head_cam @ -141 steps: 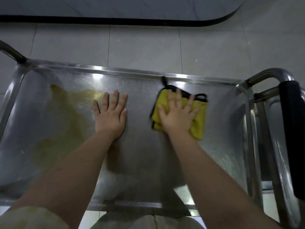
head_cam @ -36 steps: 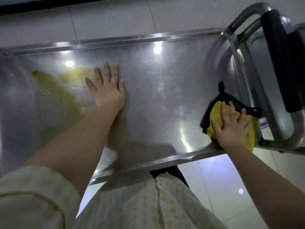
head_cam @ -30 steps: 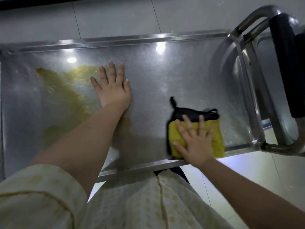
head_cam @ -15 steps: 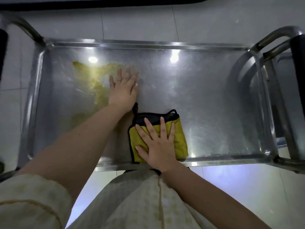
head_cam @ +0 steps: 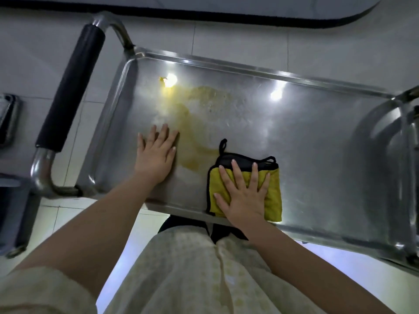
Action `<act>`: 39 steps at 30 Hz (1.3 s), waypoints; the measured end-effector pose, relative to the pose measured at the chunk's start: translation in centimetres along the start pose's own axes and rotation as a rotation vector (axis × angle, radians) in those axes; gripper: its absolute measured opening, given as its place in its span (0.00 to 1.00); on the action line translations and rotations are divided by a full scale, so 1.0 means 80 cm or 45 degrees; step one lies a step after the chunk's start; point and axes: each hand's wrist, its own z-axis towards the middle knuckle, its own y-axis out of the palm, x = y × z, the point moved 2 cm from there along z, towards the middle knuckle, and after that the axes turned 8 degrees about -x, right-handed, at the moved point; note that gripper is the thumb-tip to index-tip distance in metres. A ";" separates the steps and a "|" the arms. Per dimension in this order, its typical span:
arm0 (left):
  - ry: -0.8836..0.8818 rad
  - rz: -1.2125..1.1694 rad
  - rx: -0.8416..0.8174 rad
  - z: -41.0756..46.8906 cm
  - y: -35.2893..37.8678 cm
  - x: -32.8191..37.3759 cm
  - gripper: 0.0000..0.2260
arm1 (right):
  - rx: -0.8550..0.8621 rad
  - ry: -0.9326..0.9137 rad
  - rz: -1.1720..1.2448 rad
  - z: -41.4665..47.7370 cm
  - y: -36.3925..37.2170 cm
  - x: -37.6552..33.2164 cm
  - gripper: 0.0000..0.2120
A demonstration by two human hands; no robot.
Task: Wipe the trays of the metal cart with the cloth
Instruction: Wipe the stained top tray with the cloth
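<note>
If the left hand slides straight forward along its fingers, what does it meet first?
Likely the yellow stain on the tray, just beyond the left hand; the far rim comes after.

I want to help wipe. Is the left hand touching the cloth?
Apart. The head view shows bare tray between the left hand and the cloth.
</note>
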 end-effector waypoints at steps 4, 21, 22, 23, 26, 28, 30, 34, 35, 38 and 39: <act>0.088 0.001 0.023 0.026 -0.013 -0.024 0.24 | 0.040 0.016 -0.043 -0.001 0.002 0.000 0.34; 0.452 0.176 0.001 0.104 -0.034 -0.044 0.25 | 0.049 0.194 -0.007 -0.007 0.009 -0.066 0.33; 0.444 0.166 0.011 0.103 -0.032 -0.044 0.25 | 0.038 0.198 -0.018 -0.008 0.012 -0.068 0.32; 0.439 0.157 0.013 0.103 -0.031 -0.043 0.25 | 0.032 0.198 -0.033 -0.008 0.013 -0.070 0.32; 0.446 0.147 0.024 0.107 -0.028 -0.043 0.25 | 0.038 0.183 -0.072 -0.004 0.014 -0.067 0.32; 0.451 0.140 0.040 0.109 -0.026 -0.043 0.25 | 0.036 0.159 -0.080 0.001 0.011 -0.066 0.32; 0.456 0.132 0.044 0.112 -0.026 -0.043 0.25 | 0.026 0.151 -0.067 0.011 0.005 -0.064 0.32; 0.455 0.111 0.063 0.120 -0.030 -0.036 0.25 | 0.047 0.234 0.004 0.076 -0.027 -0.055 0.33; 0.449 0.108 0.062 0.123 -0.032 -0.034 0.25 | 0.060 0.265 0.026 0.104 -0.039 -0.050 0.33; 0.435 0.102 0.047 0.129 -0.036 -0.027 0.25 | 0.053 0.360 0.111 0.206 -0.084 -0.027 0.33; 0.428 0.095 0.043 0.130 -0.037 -0.026 0.25 | 0.038 0.391 0.133 0.237 -0.098 -0.020 0.33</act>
